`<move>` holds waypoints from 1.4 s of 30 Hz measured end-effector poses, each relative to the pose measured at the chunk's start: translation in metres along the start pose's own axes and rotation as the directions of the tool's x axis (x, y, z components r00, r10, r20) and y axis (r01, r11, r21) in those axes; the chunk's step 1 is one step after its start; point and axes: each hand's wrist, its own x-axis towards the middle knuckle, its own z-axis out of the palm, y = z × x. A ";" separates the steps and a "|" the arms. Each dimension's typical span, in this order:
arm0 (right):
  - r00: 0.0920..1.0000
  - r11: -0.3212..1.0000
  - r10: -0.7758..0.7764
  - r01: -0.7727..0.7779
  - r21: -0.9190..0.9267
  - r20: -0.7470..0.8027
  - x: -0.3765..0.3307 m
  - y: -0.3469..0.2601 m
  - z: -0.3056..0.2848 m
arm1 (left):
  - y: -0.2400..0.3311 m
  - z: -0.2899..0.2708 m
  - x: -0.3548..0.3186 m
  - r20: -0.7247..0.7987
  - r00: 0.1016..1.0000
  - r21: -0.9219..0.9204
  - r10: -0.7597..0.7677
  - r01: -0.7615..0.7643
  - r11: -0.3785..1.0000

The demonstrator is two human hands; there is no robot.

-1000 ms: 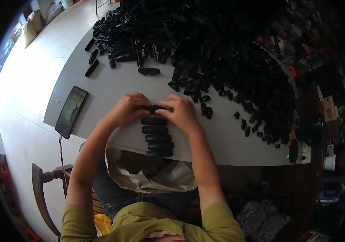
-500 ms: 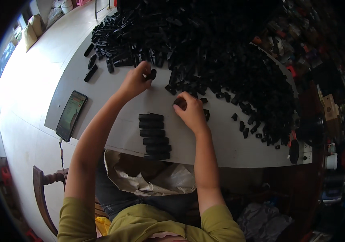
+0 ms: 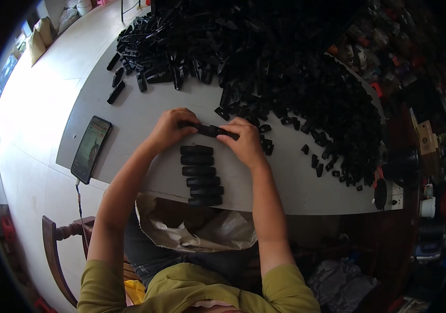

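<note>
Over the table's middle my two hands meet end to end. My left hand point(image 3: 173, 127) is closed on a long black plastic piece point(image 3: 202, 129). Pinched in my right hand point(image 3: 244, 140) is a smaller black plastic piece point(image 3: 214, 131), and the two pieces touch or nearly touch; whether they are joined I cannot tell. Just below my hands, a column of several oblong black plastic parts point(image 3: 199, 170) lies crosswise on the table. A big heap of loose black plastic pieces point(image 3: 285, 68) covers the far side, with smaller ones scattered to the right of my right hand.
At the table's point(image 3: 144, 115) left edge lies a phone point(image 3: 91, 148) with a cable. An open sack point(image 3: 197, 240) hangs between the near edge and my lap. A wooden chair point(image 3: 50, 245) stands at lower left. Power sockets point(image 3: 396, 201) sit at the right corner.
My left hand has come back from the heap, down and to the right, carrying the long piece. My right hand has shifted slightly down, and the two held pieces now meet.
</note>
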 end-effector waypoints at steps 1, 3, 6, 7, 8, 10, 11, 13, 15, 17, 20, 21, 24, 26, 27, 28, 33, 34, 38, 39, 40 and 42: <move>0.999 1.000 0.020 -0.020 -0.012 0.033 0.000 -0.001 -0.001 | -0.001 0.000 0.000 -0.014 1.000 0.008 0.010 -0.009 1.000; 0.998 0.999 0.044 -0.042 -0.032 0.053 0.003 -0.004 0.001 | -0.005 -0.001 0.000 -0.029 0.999 0.017 0.017 -0.017 1.000; 0.998 0.996 0.008 -0.002 -0.089 0.067 0.004 -0.009 0.008 | -0.006 0.003 -0.001 -0.034 0.985 0.051 0.170 -0.168 0.985; 0.996 0.990 -0.058 0.065 -0.122 0.061 0.006 -0.009 0.011 | -0.004 0.005 0.000 -0.028 0.986 0.059 0.165 -0.163 0.985; 0.996 0.990 -0.064 0.071 -0.126 0.060 0.005 -0.007 0.012 | -0.002 0.005 0.000 -0.022 0.987 0.067 0.161 -0.159 0.985; 0.996 0.988 -0.079 0.082 -0.128 0.031 -0.001 -0.006 0.013 | -0.001 0.011 -0.007 -0.019 0.984 0.064 0.176 -0.174 0.983; 0.996 0.988 -0.083 0.086 -0.131 0.028 -0.006 -0.008 0.011 | 0.001 0.015 -0.013 -0.012 0.983 0.060 0.184 -0.183 0.981; 0.990 0.987 -0.047 0.066 -0.144 0.130 -0.019 -0.014 0.001 | 0.006 0.021 -0.032 0.001 0.971 0.084 0.241 -0.240 0.967; 0.986 0.981 -0.071 0.097 -0.170 0.152 -0.043 -0.023 -0.002 | 0.013 0.026 -0.054 0.015 0.957 0.107 0.290 -0.290 0.951; 0.979 0.973 -0.097 0.131 -0.190 0.178 -0.067 -0.036 -0.005 | 0.028 0.027 -0.077 0.063 0.962 0.134 0.266 -0.272 0.953; 0.967 0.980 -0.032 0.079 -0.180 0.253 -0.093 -0.052 -0.018 | 0.037 0.029 -0.092 0.173 0.912 0.091 0.372 -0.391 0.916; 0.958 0.996 0.009 0.015 -0.085 0.286 -0.098 -0.052 -0.023 | 0.037 0.026 -0.090 0.227 0.886 0.013 0.405 -0.419 0.908; 0.981 0.989 0.047 -0.020 -0.147 0.187 -0.092 -0.044 -0.037 | 0.032 0.026 -0.065 0.313 0.859 -0.097 0.406 -0.396 0.913; 0.998 0.955 0.024 -0.008 -0.297 0.051 -0.074 -0.036 -0.043 | 0.035 0.027 -0.031 0.210 0.892 -0.032 0.399 -0.402 0.915; 0.999 0.916 -0.034 0.038 -0.400 0.017 -0.059 -0.032 -0.038 | 0.036 0.026 -0.013 0.099 0.917 0.041 0.385 -0.391 0.920; 0.996 0.861 -0.092 0.074 -0.503 -0.011 -0.045 -0.027 -0.034 | 0.031 0.029 0.008 0.004 0.909 0.076 0.417 -0.416 0.906; 0.997 0.737 0.000 0.052 -0.674 0.076 -0.021 0.013 -0.040 | 0.038 0.058 0.098 -0.132 0.920 0.215 0.369 -0.337 0.917; 0.996 0.716 0.056 0.011 -0.698 0.073 -0.023 0.021 -0.044 | 0.035 0.063 0.113 -0.096 0.903 0.356 0.419 -0.362 0.861; 0.976 0.728 0.217 -0.174 -0.663 -0.019 -0.044 0.045 -0.063 | 0.038 0.092 0.156 -0.108 0.880 0.681 0.463 -0.274 0.679; 0.976 0.746 0.202 -0.204 -0.634 -0.077 -0.045 0.051 -0.064 | 0.039 0.096 0.163 -0.100 0.918 0.735 0.384 -0.192 0.650; 0.971 0.758 0.194 -0.240 -0.606 -0.142 -0.047 0.053 -0.068 | 0.038 0.102 0.166 -0.092 0.918 0.731 0.386 -0.201 0.652; 0.964 0.748 0.197 -0.264 -0.608 -0.177 -0.045 0.058 -0.073 | 0.033 0.109 0.168 -0.103 0.947 0.759 0.305 -0.123 0.639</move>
